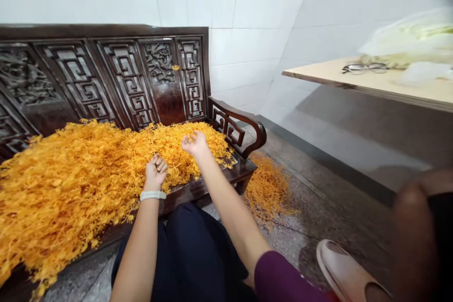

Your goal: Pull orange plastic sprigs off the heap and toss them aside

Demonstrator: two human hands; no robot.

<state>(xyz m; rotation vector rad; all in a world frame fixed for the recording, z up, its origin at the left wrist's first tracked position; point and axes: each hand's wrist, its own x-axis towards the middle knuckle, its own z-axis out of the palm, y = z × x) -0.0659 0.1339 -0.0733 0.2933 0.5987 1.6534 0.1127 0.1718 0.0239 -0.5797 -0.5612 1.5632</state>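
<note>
A big heap of orange artificial flower sprigs covers most of the dark wooden bench seat. My left hand, with a pale watch band on its wrist, is closed at the front of the heap. A thin orange sprig seems to rise from its fingers, though the grip is partly hidden. Farther right, my right hand hovers over the smaller end of the heap, its fingers loosely bent and apart. Nothing shows clearly in it.
The bench has a carved back and a curved armrest at right. Thin orange stems lie piled on the floor beside it. Eyeglasses rest on a pale tabletop. A person's foot in a light shoe is at lower right.
</note>
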